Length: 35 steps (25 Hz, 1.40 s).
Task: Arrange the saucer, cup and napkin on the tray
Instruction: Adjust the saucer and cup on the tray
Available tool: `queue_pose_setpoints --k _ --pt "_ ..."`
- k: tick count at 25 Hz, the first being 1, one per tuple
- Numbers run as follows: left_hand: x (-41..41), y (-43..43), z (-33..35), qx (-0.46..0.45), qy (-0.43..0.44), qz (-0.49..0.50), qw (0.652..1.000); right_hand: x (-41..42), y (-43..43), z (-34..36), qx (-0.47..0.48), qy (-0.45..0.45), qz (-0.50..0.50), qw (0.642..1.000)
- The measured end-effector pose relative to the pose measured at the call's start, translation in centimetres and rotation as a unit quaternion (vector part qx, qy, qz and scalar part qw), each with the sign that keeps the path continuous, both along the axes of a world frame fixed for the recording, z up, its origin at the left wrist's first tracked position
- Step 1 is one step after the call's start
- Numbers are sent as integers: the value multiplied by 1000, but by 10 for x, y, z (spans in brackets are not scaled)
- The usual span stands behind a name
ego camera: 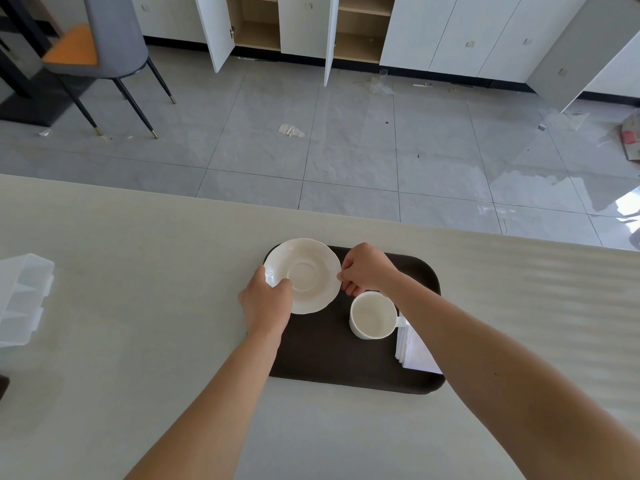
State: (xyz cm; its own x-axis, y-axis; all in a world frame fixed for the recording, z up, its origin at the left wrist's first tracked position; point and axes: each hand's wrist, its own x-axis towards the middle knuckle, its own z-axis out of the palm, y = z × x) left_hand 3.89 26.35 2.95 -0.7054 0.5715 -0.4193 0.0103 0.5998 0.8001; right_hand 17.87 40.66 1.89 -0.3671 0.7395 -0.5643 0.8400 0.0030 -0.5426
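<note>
A white saucer [306, 271] with a scalloped rim is over the far left corner of the dark brown tray [332, 355]. My left hand [266, 301] grips its near left rim and my right hand [365, 270] pinches its right rim. I cannot tell whether the saucer rests on the tray or is held just above it. An empty white cup [372, 315] stands upright on the tray, close under my right wrist. A folded white napkin [414, 353] lies at the tray's right side, partly hidden by my right forearm.
The tray sits on a pale countertop [138, 306] whose far edge runs just beyond the saucer. A clear plastic box [22, 297] lies at the counter's left edge. Beyond are a tiled floor, a grey chair [107, 39] and white cabinets.
</note>
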Motion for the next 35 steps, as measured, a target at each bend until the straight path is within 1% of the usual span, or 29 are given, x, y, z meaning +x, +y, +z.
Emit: queue_pose_setpoints --k 11,15,17,19,21,22,24,26,27,30,32,35 --pt "-2 -2 -4 31 0 -10 999 2 1 -5 -3 10 3 1000" --pt "-6 -10 -1 53 0 -26 998 15 0 3 32 15 1 999" --pt "-8 -20 -4 57 18 -34 998 37 -1 13 59 26 -19 998" --pt "-7 -36 -11 36 61 -40 997 67 -7 22 73 49 -63 994" --pt "-4 -55 -20 32 148 -59 987 99 -23 31 93 63 -91 989" --pt "-3 -64 -24 26 198 -80 977 113 -34 34 108 53 -76 990" --pt "-8 -80 -37 5 270 -140 953 131 -56 36 118 6 2 993" --pt "-17 -88 -48 -19 296 -197 935 136 -72 33 125 -29 58 990" --pt "-23 -90 -52 -28 300 -219 928 136 -76 29 142 -35 60 987" --pt "-31 -96 -61 -44 339 -280 897 129 -81 18 213 -24 32 976" --pt "-31 -99 -67 -48 372 -297 878 128 -84 9 259 -5 20 966" --pt "-33 -99 -72 -63 388 -295 871 126 -92 -2 291 21 -20 956"
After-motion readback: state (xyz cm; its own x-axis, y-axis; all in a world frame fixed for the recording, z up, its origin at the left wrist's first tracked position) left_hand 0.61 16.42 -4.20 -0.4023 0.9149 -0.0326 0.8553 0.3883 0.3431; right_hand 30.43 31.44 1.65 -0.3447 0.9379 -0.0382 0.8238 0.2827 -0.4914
